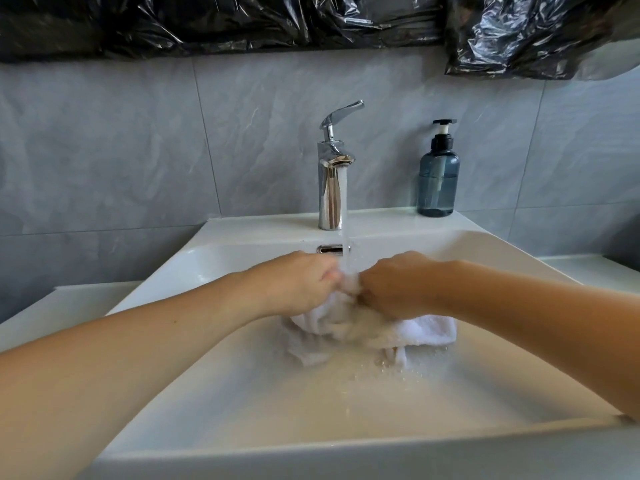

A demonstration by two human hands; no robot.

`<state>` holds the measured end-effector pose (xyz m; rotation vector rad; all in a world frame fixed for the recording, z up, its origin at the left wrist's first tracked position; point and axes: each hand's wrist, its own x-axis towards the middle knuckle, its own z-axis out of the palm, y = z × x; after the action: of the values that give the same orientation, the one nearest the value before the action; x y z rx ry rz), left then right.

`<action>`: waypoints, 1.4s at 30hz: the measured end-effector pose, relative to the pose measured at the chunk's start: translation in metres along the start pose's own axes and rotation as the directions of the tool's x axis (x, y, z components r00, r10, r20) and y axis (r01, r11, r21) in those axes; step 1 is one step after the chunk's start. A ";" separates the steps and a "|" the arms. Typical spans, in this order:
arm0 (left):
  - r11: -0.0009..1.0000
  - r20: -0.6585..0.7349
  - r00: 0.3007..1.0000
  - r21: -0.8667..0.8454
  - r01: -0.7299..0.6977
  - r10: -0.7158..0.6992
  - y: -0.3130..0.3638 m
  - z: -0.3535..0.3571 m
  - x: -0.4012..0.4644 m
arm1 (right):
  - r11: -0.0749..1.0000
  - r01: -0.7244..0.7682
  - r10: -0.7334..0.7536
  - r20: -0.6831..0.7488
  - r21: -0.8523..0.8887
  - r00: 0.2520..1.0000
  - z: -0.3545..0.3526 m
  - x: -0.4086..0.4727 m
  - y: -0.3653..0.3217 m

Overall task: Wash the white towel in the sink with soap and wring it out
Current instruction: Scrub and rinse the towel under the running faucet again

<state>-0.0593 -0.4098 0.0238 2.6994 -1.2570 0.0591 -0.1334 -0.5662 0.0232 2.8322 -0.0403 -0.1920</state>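
At the centre of the frame the left hand (304, 282) and right hand (394, 284) both grip the bunched white towel (349, 323) under the running faucet (333, 168), so water may splash over the sink (242, 393) rim.

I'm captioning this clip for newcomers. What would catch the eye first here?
Two hands, left hand and right hand, bunch a white towel under the water stream from the chrome faucet, mid-sink. A blue soap bottle stands on the ledge right of the faucet; crinkled black plastic hangs above.
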 end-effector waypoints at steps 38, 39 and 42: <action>0.981 -0.345 0.938 -0.186 -0.059 -0.009 -0.008 -0.024 0.006 | 0.940 0.121 -0.012 -0.323 0.318 0.946 -0.014 0.002 0.020; 0.979 -0.437 0.899 -0.176 -0.101 0.015 -0.010 -0.028 0.008 | 0.942 0.127 0.006 -0.391 0.312 0.920 -0.019 0.001 0.023; 0.967 -0.617 0.787 -0.214 -0.141 -0.022 -0.010 -0.037 0.010 | 0.955 0.104 0.043 -0.477 0.277 0.878 -0.030 -0.003 0.025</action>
<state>-0.0444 -0.4051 0.0605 2.1395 -1.0454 0.6866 -0.1328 -0.5814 0.0596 3.0899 0.0926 0.5618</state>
